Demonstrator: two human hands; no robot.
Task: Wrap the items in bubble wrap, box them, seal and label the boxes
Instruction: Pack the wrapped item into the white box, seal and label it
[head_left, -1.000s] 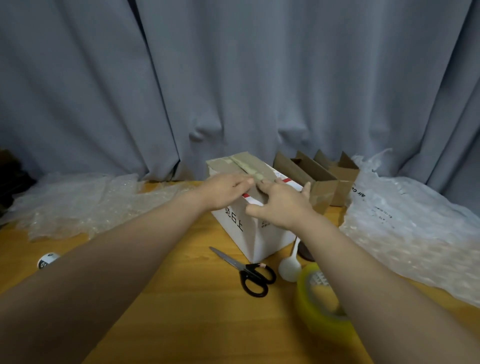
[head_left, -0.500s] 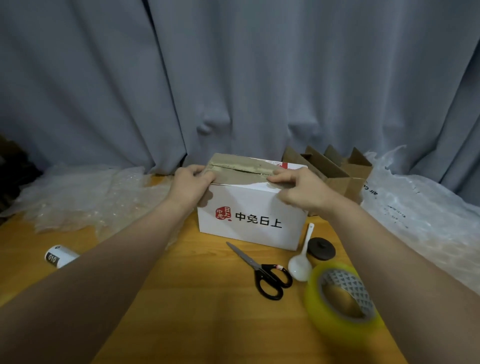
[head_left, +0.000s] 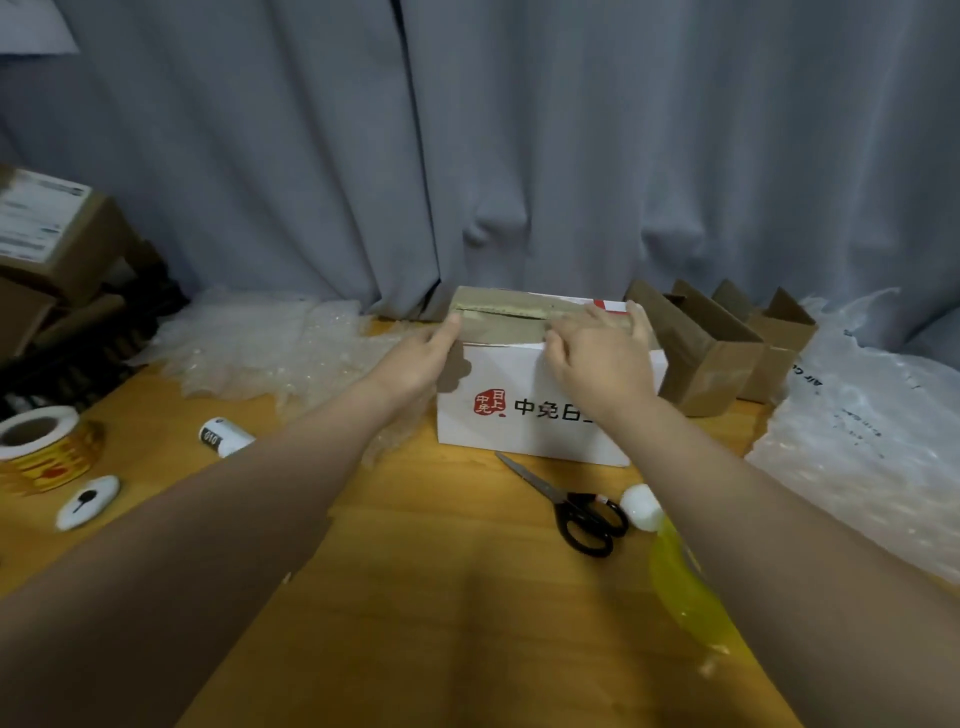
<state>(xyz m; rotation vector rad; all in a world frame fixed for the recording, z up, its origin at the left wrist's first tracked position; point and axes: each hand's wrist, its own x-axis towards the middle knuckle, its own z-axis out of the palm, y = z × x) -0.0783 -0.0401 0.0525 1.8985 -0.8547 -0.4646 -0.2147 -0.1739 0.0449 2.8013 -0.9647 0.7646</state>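
Note:
A white box (head_left: 524, 415) with a red seal and black characters stands on the wooden table (head_left: 441, 571), its brown top flaps closed under a strip of tape (head_left: 506, 312) along the seam. My left hand (head_left: 415, 358) is at the box's top left corner, one digit touching the edge and the rest hidden beside the box's end. My right hand (head_left: 597, 358) lies flat on the right part of the top, fingers spread and pressing on the flaps and tape. A yellow tape roll (head_left: 685, 587) lies under my right forearm.
Black-handled scissors (head_left: 571, 504) and a white spoon (head_left: 641, 506) lie in front of the box. Open brown boxes (head_left: 717, 353) stand to the right. Bubble wrap lies at left (head_left: 260, 348) and right (head_left: 857, 441). A label roll (head_left: 47, 447) and small white roll (head_left: 226, 436) sit left.
The box was turned from corner-on to face-on. Since then my right hand slid onto the top and flattened, and my left hand eased from gripping the corner to touching it.

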